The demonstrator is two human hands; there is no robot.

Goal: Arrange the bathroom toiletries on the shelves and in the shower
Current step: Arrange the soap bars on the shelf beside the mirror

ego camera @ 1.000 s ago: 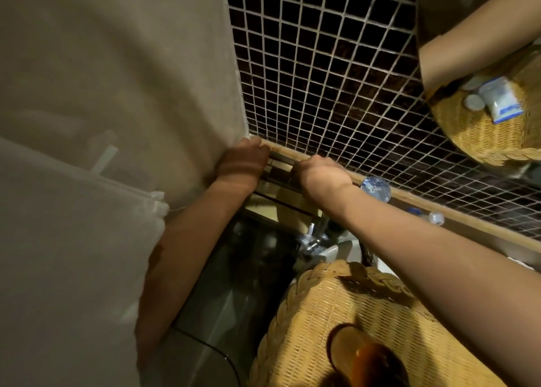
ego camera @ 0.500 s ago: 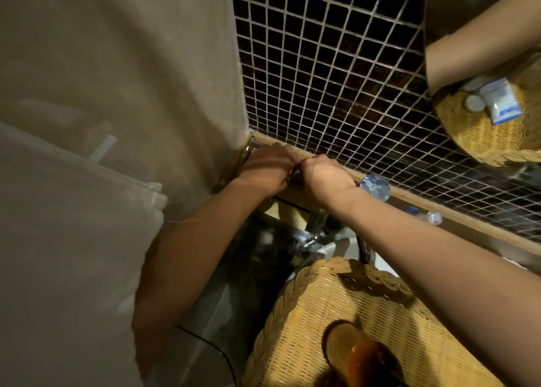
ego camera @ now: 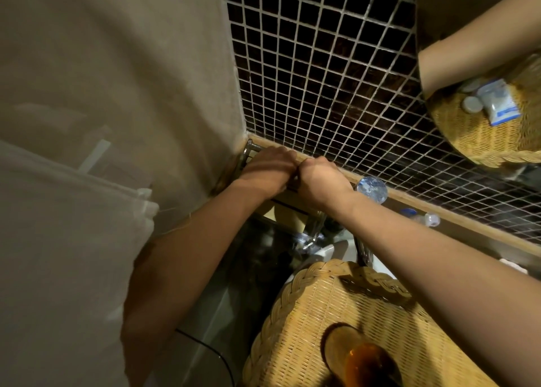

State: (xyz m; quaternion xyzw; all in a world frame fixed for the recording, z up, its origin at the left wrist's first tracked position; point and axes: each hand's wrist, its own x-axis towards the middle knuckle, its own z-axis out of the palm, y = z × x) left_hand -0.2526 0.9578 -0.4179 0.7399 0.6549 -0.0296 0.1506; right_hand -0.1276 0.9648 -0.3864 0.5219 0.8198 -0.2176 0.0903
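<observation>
Plain beige wall [ego camera: 117, 64] fills the left, smooth and matte. At its corner a metal rack [ego camera: 248, 152] of chrome rod is fixed beneath a wooden ledge [ego camera: 439, 211]. The left hand [ego camera: 266, 170] lies knuckles-up on the rack; the right hand [ego camera: 319, 179] touches it at three o'clock. Fingers of both curl down out of sight (cannot tell whether they grip anything). Dark square mosaic tiles [ego camera: 322, 79] with pale grout rise at twelve o'clock. A clear water bottle [ego camera: 371, 189] stands on the ledge just right of the right hand; label writing unreadable. At five o'clock, a woven wicker basket [ego camera: 336, 313] holds an amber glass jar [ego camera: 363, 360]. A mirror [ego camera: 483, 64] reflects the basket and a white-and-blue packet [ego camera: 497, 102], print illegible.
</observation>
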